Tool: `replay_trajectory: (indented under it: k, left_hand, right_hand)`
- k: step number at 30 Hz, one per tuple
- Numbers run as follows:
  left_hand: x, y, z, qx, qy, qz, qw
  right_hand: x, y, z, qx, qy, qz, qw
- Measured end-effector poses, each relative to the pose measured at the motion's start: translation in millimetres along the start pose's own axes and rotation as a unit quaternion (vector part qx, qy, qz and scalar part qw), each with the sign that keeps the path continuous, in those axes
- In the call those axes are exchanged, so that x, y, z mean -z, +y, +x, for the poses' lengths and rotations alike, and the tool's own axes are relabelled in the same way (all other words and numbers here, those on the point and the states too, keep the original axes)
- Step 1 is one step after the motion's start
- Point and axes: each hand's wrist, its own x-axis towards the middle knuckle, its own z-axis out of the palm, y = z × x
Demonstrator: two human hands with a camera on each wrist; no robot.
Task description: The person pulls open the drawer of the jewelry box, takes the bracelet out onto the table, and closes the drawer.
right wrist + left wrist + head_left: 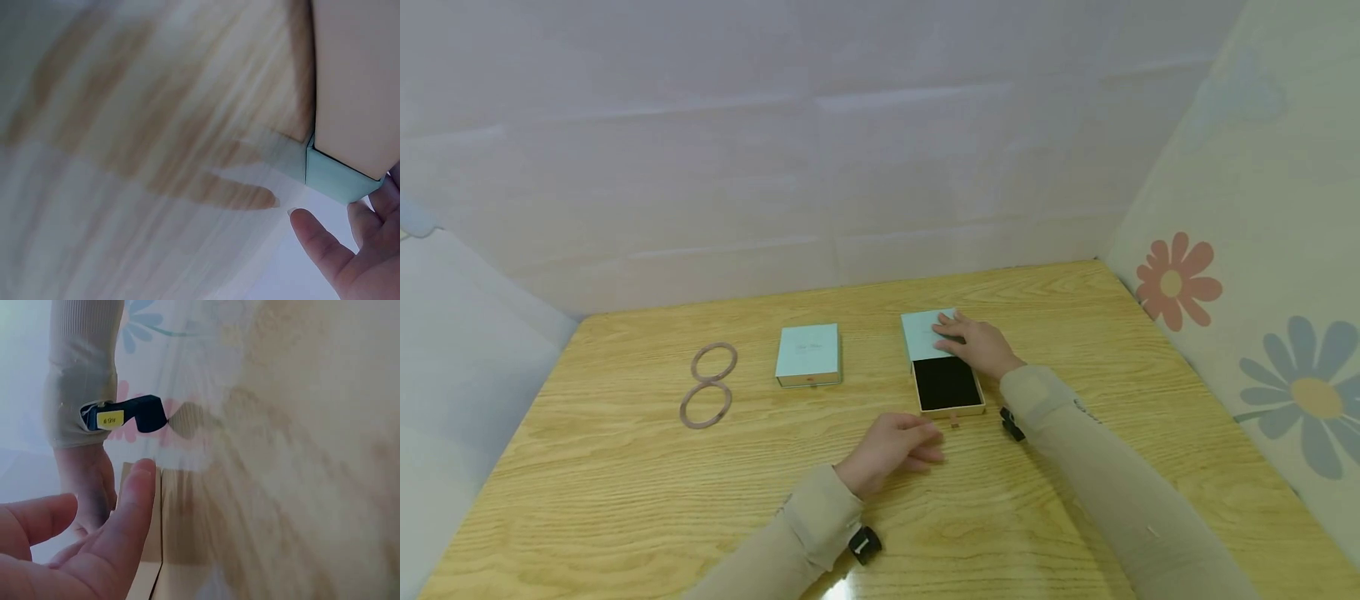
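A pale teal drawer box (925, 333) stands right of the table's middle, its black-lined drawer (948, 385) pulled out toward me. My right hand (981, 343) rests on the teal sleeve with its fingers spread over the top. In the right wrist view, the thumb (320, 244) stays apart from the box's teal edge (340, 174). Just in front of the drawer, near its small pull tab (954, 422), my left hand (895, 448) hovers with loosely bent fingers and nothing between them. The left wrist view shows the thumb and forefinger apart beside the drawer's side (149, 562).
A second teal box (808, 354), closed, lies left of the first. Two thin ring-shaped bangles (686, 407) lie farther left, one behind the other. A white cloth wall (850, 183) borders the wooden table (625, 500) at the back, and a flower-printed cloth (1262, 275) at the right.
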Motion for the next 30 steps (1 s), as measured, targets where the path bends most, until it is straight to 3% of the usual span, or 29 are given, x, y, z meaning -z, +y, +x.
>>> replay_trajectory:
  k: [6,14,30]
  left_hand:
    - [-5.7,-5.9,2.9,0.011,0.001,-0.045,0.9989]
    - [-12.4,-9.2,12.3,0.055,0.011,-0.114,0.9918]
    - [-20.6,-9.7,26.0,0.072,0.002,-0.188,0.9796]
  right_hand:
    - [0,-1,0.0,-0.001,-0.001,0.002,1.0000]
    - [0,0,-0.3,-0.003,-0.003,0.009,0.9999]
    - [2,-2,-0.7,-0.009,-0.006,0.012,0.9999]
